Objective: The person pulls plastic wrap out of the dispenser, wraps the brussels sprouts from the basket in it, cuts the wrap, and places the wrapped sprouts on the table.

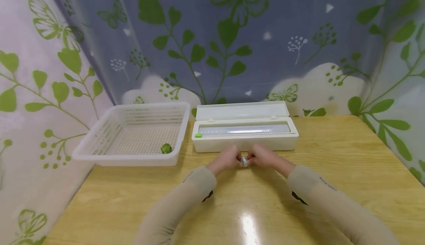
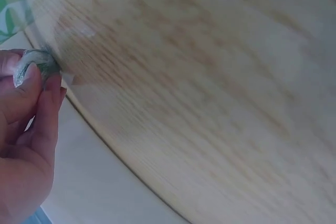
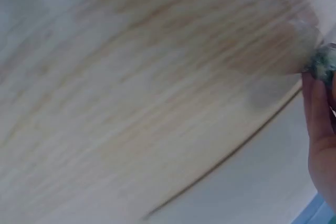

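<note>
1. Bundle (image 1: 244, 161), small, green and wrapped in clear film, sits between left hand (image 1: 228, 158) and right hand (image 1: 263, 156), just in front of white box (image 1: 245, 144).
2. Left hand pinches its left side.
3. Right hand pinches its right side.
4. White box, lid (image 1: 242, 111) raised, contains shiny roll (image 1: 245, 130).
5. White basket (image 1: 126, 161), leftward, holds green ball (image 1: 166, 148).

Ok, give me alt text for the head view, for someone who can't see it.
A person's left hand and right hand hold a small shiny wrapped item between them at a wooden table. Just beyond sits a white box, lid open, with a shiny roll inside. Left of the box, a white basket holds a small green item.
</note>
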